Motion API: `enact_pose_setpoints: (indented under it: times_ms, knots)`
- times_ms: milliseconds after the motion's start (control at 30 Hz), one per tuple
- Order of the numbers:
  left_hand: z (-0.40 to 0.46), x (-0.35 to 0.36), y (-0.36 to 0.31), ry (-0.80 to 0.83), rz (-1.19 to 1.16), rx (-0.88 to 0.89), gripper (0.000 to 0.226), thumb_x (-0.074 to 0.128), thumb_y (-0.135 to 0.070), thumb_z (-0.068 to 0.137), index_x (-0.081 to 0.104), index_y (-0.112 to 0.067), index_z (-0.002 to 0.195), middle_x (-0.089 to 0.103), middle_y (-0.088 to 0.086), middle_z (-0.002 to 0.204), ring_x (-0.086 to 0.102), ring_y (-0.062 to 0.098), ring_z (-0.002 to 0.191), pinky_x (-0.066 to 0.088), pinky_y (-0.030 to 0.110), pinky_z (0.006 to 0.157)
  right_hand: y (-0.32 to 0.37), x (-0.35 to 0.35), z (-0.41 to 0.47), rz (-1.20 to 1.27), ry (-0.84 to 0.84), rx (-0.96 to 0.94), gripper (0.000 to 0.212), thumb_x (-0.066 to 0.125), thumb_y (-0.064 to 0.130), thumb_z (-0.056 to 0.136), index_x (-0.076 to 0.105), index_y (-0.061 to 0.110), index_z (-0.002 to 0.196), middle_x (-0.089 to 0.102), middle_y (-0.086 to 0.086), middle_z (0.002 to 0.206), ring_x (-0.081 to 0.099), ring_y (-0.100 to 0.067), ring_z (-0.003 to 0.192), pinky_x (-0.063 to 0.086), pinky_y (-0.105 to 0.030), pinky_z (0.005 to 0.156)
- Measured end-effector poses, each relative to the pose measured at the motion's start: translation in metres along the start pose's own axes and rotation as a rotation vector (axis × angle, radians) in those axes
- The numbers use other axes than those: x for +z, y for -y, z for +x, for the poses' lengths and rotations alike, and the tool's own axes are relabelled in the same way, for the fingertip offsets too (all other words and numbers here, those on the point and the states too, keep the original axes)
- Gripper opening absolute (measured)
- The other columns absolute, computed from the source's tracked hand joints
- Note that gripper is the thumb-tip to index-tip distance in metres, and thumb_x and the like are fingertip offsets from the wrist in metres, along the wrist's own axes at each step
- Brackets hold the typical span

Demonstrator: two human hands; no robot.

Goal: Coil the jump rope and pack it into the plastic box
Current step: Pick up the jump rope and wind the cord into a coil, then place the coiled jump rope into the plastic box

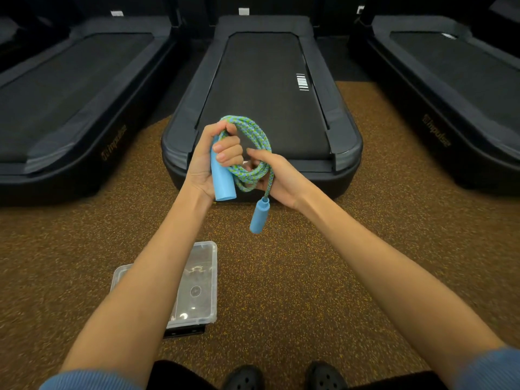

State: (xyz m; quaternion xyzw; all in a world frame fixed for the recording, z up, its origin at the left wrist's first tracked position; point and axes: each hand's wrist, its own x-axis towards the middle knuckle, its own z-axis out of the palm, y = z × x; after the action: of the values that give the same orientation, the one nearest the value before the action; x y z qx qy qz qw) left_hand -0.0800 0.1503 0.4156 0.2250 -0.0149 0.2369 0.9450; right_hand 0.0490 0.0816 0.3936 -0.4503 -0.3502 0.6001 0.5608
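A blue-and-green braided jump rope [254,136] is wound into a coil held in mid-air in front of me. My left hand [209,159] grips one light-blue handle [223,181] together with the top of the coil. My right hand [277,175] holds the lower loops, fingers curled round them. The second blue handle [259,218] dangles below my right hand on a short length of rope. A clear plastic box [199,280] lies on the floor below, partly hidden by my left forearm.
Three dark treadmills stand ahead; the middle treadmill [264,88] is right behind the coil. The floor [323,263] is brown speckled rubber. My black shoes [284,375] show at the bottom edge. A dark flat object [185,330] pokes out under the box.
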Motion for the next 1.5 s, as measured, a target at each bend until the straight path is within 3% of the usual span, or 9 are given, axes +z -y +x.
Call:
enact_pose_setpoints:
  times_ms: [267, 467, 567, 733, 867, 1167, 1300, 1400, 1500]
  knots:
    - [-0.008, -0.005, -0.007, -0.2, 0.271, 0.117, 0.03, 0.09, -0.021, 0.052, 0.064, -0.014, 0.067, 0.048, -0.007, 0.042, 0.051, 0.006, 0.044, 0.049, 0.02, 0.048, 0.013, 0.004, -0.003, 0.205, 0.004, -0.11, 0.032, 0.048, 0.014, 0.098, 0.04, 0.014, 0.067, 0.052, 0.0, 0.054, 0.058, -0.017, 0.062, 0.049, -0.028, 0.07]
    - [-0.012, -0.004, -0.004, -0.293, 0.401, 0.162, 0.014, 0.058, -0.022, 0.086, 0.061, -0.013, 0.076, 0.055, -0.007, 0.054, 0.063, 0.012, 0.065, 0.056, 0.03, 0.068, 0.025, 0.009, -0.008, 0.429, -0.015, -0.146, 0.033, 0.045, 0.016, 0.097, 0.037, 0.015, 0.065, 0.039, 0.002, 0.047, 0.045, -0.013, 0.048, 0.047, -0.026, 0.061]
    - [-0.015, 0.0, -0.003, -0.263, 0.398, 0.164, 0.015, 0.055, -0.018, 0.084, 0.068, -0.012, 0.077, 0.061, -0.005, 0.06, 0.067, 0.015, 0.071, 0.057, 0.033, 0.072, 0.031, 0.011, -0.009, 0.452, -0.025, -0.186, 0.031, 0.045, 0.017, 0.096, 0.039, 0.015, 0.066, 0.036, 0.005, 0.045, 0.041, -0.01, 0.042, 0.045, -0.024, 0.053]
    - [-0.018, 0.002, 0.0, -0.248, 0.318, 0.176, 0.019, 0.052, -0.014, 0.085, 0.068, -0.007, 0.077, 0.056, -0.002, 0.055, 0.061, 0.013, 0.058, 0.056, 0.03, 0.075, 0.034, 0.01, -0.008, 0.502, -0.023, -0.218, 0.026, 0.045, 0.015, 0.095, 0.043, 0.013, 0.069, 0.037, 0.005, 0.043, 0.038, -0.008, 0.038, 0.044, -0.022, 0.047]
    - [-0.015, 0.001, -0.001, -0.265, 0.255, 0.239, 0.014, 0.052, -0.017, 0.09, 0.053, -0.009, 0.079, 0.044, -0.005, 0.048, 0.05, 0.008, 0.047, 0.054, 0.027, 0.072, 0.035, 0.015, -0.003, 0.531, 0.016, -0.218, 0.023, 0.045, 0.012, 0.092, 0.044, 0.013, 0.069, 0.036, 0.006, 0.042, 0.032, -0.006, 0.036, 0.034, -0.019, 0.043]
    - [-0.025, -0.002, -0.003, -0.502, 0.464, 0.28, 0.013, 0.054, -0.014, 0.094, 0.062, -0.009, 0.084, 0.055, -0.004, 0.051, 0.058, 0.008, 0.048, 0.056, 0.024, 0.065, 0.015, 0.028, 0.011, 0.374, -0.194, -0.215, 0.018, 0.051, 0.014, 0.094, 0.053, 0.009, 0.077, 0.039, 0.003, 0.049, 0.039, -0.01, 0.044, 0.04, -0.023, 0.046]
    - [-0.032, -0.006, -0.014, -0.614, 0.574, 0.315, 0.007, 0.063, -0.014, 0.089, 0.067, -0.008, 0.089, 0.061, -0.004, 0.059, 0.061, 0.008, 0.054, 0.054, 0.022, 0.058, 0.01, 0.04, 0.02, 0.1, -0.305, -0.306, 0.017, 0.052, 0.018, 0.096, 0.057, 0.007, 0.083, 0.046, -0.002, 0.054, 0.055, -0.016, 0.053, 0.054, -0.038, 0.062]
    - [-0.038, -0.005, -0.024, -0.702, 0.714, 0.368, 0.01, 0.069, -0.013, 0.084, 0.066, -0.006, 0.091, 0.065, -0.002, 0.063, 0.063, 0.012, 0.062, 0.055, 0.028, 0.07, 0.011, 0.053, 0.026, -0.163, -0.402, -0.407, 0.019, 0.05, 0.022, 0.097, 0.056, 0.008, 0.086, 0.051, -0.003, 0.056, 0.062, -0.022, 0.058, 0.056, -0.044, 0.065]
    - [-0.05, -0.001, -0.035, -0.765, 0.833, 0.446, 0.005, 0.068, -0.008, 0.084, 0.064, -0.006, 0.085, 0.068, 0.001, 0.062, 0.067, 0.016, 0.067, 0.056, 0.031, 0.067, 0.012, 0.068, 0.031, -0.366, -0.475, -0.466, 0.019, 0.049, 0.019, 0.096, 0.055, 0.004, 0.088, 0.055, -0.002, 0.054, 0.063, -0.017, 0.055, 0.053, -0.031, 0.061]
